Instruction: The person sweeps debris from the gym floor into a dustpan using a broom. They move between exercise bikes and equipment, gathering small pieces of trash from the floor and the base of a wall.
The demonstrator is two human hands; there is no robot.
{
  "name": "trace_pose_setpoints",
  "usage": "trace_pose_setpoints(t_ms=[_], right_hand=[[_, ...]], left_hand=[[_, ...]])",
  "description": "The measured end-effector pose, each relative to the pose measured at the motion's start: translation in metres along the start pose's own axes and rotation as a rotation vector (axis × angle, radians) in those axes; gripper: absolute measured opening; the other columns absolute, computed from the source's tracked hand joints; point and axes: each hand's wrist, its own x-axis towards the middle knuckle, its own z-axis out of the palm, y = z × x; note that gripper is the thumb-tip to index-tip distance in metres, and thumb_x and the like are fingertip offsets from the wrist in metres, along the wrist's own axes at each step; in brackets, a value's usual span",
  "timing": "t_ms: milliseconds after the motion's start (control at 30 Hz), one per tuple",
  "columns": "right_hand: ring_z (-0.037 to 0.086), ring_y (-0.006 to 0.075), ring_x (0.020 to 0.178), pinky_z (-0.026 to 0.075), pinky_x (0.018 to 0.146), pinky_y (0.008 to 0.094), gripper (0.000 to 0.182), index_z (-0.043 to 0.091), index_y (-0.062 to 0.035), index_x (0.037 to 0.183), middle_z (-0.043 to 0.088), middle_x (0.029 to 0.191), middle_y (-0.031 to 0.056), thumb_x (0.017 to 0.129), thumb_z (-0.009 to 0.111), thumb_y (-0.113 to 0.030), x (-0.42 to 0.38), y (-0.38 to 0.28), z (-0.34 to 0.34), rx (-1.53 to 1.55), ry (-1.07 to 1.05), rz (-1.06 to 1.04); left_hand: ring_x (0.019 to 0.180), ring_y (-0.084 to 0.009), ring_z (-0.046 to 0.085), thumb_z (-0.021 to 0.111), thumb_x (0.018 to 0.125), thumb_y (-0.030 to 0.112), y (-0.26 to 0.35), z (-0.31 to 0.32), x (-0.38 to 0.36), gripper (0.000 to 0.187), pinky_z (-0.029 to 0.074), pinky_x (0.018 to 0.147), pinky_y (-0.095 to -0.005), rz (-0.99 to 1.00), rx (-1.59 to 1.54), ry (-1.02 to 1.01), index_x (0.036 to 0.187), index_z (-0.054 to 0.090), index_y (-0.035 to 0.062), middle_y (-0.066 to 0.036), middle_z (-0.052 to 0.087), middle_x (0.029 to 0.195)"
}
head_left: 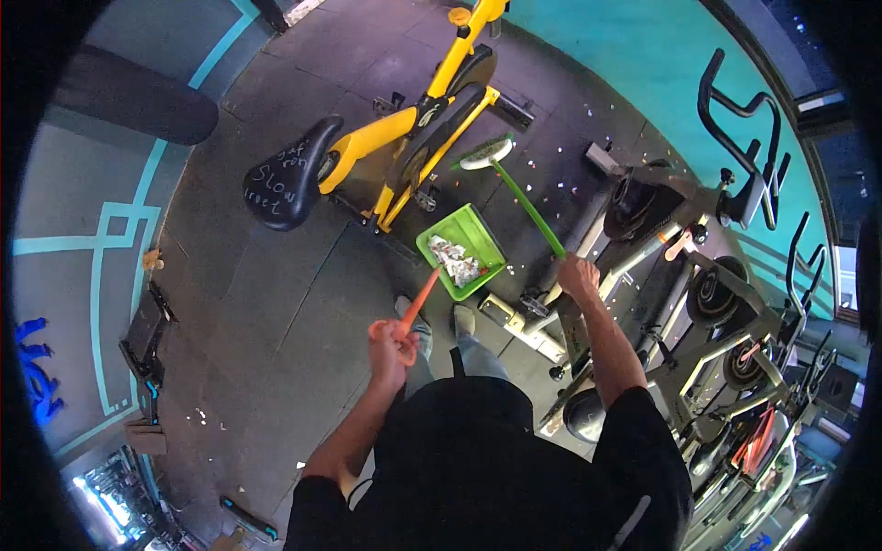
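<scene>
My left hand [392, 354] is closed around the orange handle [420, 301] of a green dustpan [493, 246]. Scraps of white litter [457, 261] lie inside the dustpan, near my feet. My right hand [578, 277] grips the green stick of a broom [530, 208]. The broom's head, pale on top with green bristles, rests on or close to the floor beyond the dustpan, beside the yellow exercise bike.
A yellow exercise bike [372, 138] with a black saddle [292, 174] stands ahead to the left. More exercise bikes [643, 207] line the right side. Small white scraps dot the dark floor [276, 303]. A teal wall [625, 64] rises at the back.
</scene>
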Motion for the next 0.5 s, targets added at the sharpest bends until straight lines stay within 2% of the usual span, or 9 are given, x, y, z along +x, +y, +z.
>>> trace_pose_setpoints(t_ms=[67,167,233,333,367,400,500], right_hand=[[0.061,0.0360,0.086,0.048,0.075,0.0458,0.026,0.060,-0.0051,0.096,0.062,0.088,0.0215,0.077,0.049,-0.018,-0.013,-0.013,-0.024,-0.019,-0.045,-0.019],[0.062,0.0364,0.084,0.048,0.073,0.0465,0.026,0.060,-0.0051,0.095,0.063,0.087,0.0217,0.078,0.049,-0.021,-0.023,-0.026,-0.022,-0.057,-0.014,-0.053],[0.061,0.0373,0.087,0.046,0.077,0.0479,0.026,0.060,-0.0052,0.095,0.062,0.088,0.0219,0.079,0.048,-0.022,-0.014,-0.038,-0.021,-0.051,-0.064,-0.049],[0.061,0.0363,0.087,0.048,0.074,0.0478,0.026,0.060,-0.0049,0.094,0.062,0.092,0.0206,0.079,0.047,-0.023,-0.001,-0.070,-0.021,-0.090,-0.092,0.004],[0.061,0.0363,0.087,0.048,0.074,0.0478,0.026,0.060,-0.0049,0.094,0.062,0.092,0.0206,0.079,0.047,-0.023,0.003,-0.074,-0.016,-0.096,-0.104,0.012],[0.061,0.0363,0.084,0.047,0.071,0.0476,0.025,0.060,-0.0058,0.092,0.063,0.087,0.0200,0.079,0.048,-0.023,0.010,-0.077,-0.006,-0.089,-0.092,-0.029],[0.061,0.0369,0.080,0.047,0.068,0.0477,0.023,0.060,-0.0053,0.091,0.062,0.082,0.0201,0.080,0.047,-0.021,0.032,-0.089,0.019,-0.093,-0.094,-0.081]], left_hand=[[0.063,-0.0225,0.057,0.050,0.082,0.025,-0.002,0.021,0.015,0.020,0.048,0.058,-0.0319,0.000,0.012,-0.084,0.091,0.042,0.0088,-0.009,0.052,0.079],[0.064,-0.0213,0.058,0.050,0.082,0.023,-0.004,0.038,0.027,0.019,0.049,0.059,-0.0332,-0.004,0.062,-0.123,0.090,0.041,0.0083,-0.010,0.052,0.078],[0.065,-0.0202,0.059,0.050,0.082,0.021,-0.003,0.050,0.050,0.017,0.050,0.058,-0.0346,0.012,-0.047,-0.153,0.088,0.040,0.0083,-0.010,0.052,0.077],[0.066,-0.0205,0.059,0.050,0.082,0.019,0.006,0.064,0.070,0.016,0.050,0.059,-0.0358,-0.010,-0.008,-0.121,0.087,0.039,0.0083,-0.009,0.051,0.077],[0.065,-0.0205,0.059,0.050,0.082,0.019,0.005,0.070,0.072,0.015,0.050,0.058,-0.0357,0.008,-0.026,-0.082,0.083,0.040,0.0072,-0.009,0.051,0.074],[0.065,-0.0205,0.059,0.050,0.082,0.019,0.002,0.071,0.079,0.015,0.050,0.058,-0.0357,-0.008,-0.017,-0.075,0.083,0.040,0.0072,-0.009,0.051,0.074],[0.063,-0.0211,0.059,0.049,0.082,0.016,-0.001,0.087,0.091,0.016,0.050,0.056,-0.0358,0.042,-0.069,-0.165,0.072,0.042,0.0055,-0.009,0.050,0.068]])
